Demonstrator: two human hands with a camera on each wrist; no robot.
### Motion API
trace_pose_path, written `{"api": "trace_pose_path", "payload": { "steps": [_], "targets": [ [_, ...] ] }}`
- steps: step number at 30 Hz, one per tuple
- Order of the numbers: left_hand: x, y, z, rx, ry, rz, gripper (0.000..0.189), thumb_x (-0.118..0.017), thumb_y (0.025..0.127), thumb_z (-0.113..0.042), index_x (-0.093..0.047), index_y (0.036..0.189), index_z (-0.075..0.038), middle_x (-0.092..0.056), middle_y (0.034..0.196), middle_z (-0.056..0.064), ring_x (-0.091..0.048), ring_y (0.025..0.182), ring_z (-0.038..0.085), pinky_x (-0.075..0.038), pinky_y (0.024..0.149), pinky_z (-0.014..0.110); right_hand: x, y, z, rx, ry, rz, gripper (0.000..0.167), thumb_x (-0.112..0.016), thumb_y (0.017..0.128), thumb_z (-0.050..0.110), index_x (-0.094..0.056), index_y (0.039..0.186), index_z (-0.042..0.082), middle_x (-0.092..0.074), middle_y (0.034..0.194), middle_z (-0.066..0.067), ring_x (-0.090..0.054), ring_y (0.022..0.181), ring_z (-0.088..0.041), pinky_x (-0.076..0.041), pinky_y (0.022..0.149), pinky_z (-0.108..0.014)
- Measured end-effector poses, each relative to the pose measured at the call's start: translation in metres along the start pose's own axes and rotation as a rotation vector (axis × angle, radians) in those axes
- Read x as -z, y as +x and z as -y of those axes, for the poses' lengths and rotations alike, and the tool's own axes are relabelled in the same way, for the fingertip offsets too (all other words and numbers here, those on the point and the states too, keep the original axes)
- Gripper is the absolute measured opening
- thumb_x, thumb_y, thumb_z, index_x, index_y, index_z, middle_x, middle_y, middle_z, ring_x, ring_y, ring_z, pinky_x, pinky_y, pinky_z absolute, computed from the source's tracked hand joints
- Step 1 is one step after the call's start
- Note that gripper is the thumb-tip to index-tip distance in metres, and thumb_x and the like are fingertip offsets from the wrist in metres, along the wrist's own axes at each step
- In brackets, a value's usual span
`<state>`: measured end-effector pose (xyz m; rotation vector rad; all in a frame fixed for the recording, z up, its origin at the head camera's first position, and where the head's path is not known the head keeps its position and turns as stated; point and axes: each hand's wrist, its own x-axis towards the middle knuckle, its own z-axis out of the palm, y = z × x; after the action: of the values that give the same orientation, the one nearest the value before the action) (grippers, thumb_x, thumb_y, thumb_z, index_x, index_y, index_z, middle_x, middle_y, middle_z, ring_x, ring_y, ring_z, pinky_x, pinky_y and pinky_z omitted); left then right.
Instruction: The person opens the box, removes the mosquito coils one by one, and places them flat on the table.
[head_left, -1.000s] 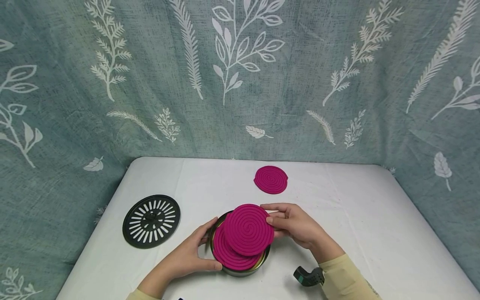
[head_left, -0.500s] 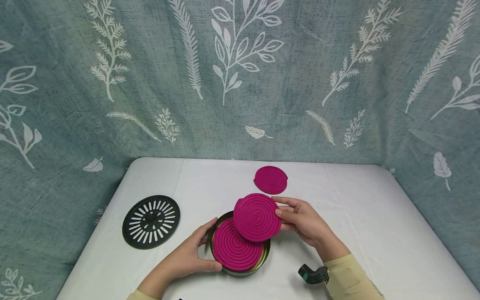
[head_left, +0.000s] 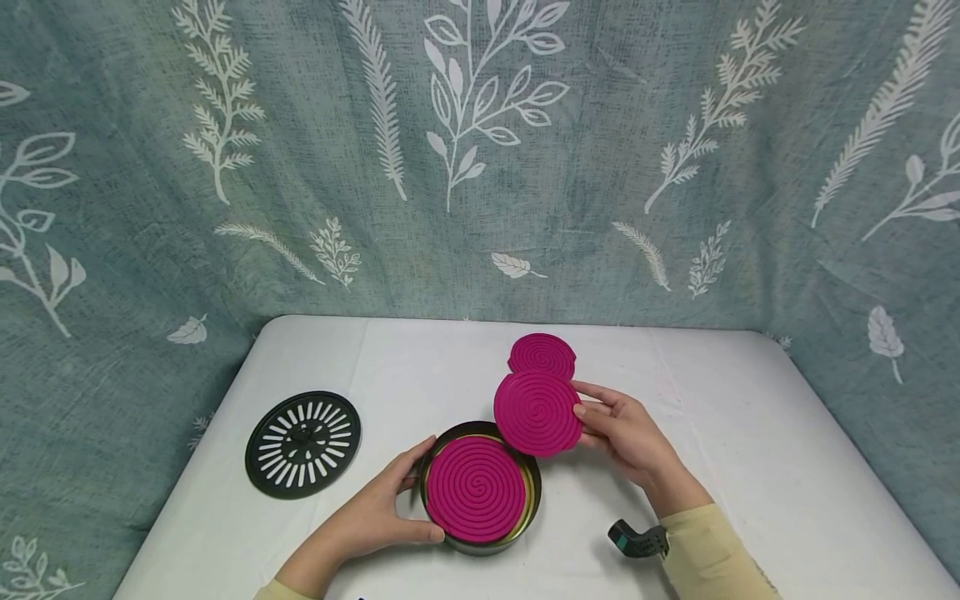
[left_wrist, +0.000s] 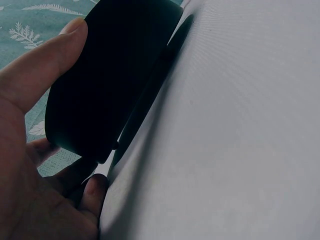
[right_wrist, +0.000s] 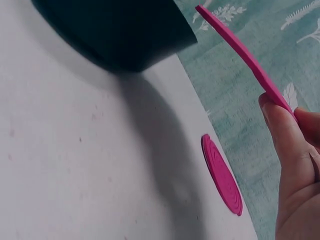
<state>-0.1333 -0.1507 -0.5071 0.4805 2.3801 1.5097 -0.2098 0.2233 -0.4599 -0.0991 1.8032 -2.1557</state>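
My right hand (head_left: 626, 437) pinches a magenta spiral mosquito coil (head_left: 537, 414) at its right edge, between thumb and fingers. The coil is held up off the table, its near edge over the far right rim of a round dark tin (head_left: 483, 548). In the right wrist view the held coil (right_wrist: 245, 52) shows edge-on. Inside the tin lies another magenta coil (head_left: 476, 490), flat. My left hand (head_left: 378, 517) grips the tin from the left, thumb at the near side and fingers round the far side. In the left wrist view the tin (left_wrist: 107, 70) looks nearly black.
A third magenta coil (head_left: 542, 354) lies farther back on the white table (head_left: 675, 375), partly overlapped by the held one in the head view. To the left rests a black slotted round lid (head_left: 303, 446). A leaf-patterned curtain (head_left: 585, 167) closes off the back and sides.
My right hand has carried its coil away from over the tin, back and to the right, uncovering the coil inside. The left hand and tin have stayed in place.
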Motion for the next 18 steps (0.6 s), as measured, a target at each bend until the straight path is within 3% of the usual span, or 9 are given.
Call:
{"api": "trace_pose_path", "payload": {
  "steps": [18],
  "targets": [
    [-0.001, 0.001, 0.001, 0.007, 0.0, -0.006, 0.117, -0.09, 0.063, -0.053, -0.026, 0.157, -0.03, -0.031, 0.157, -0.004, -0.039, 0.137, 0.019, -0.037, 0.112, 0.045, 0.03, 0.007, -0.003, 0.007, 0.018, -0.116, 0.059, -0.059, 0.1, 0.007, -0.032, 0.151, -0.001, -0.07, 0.113, -0.011, -0.071, 0.093, -0.018, -0.058, 0.08, -0.031]
  ]
}}
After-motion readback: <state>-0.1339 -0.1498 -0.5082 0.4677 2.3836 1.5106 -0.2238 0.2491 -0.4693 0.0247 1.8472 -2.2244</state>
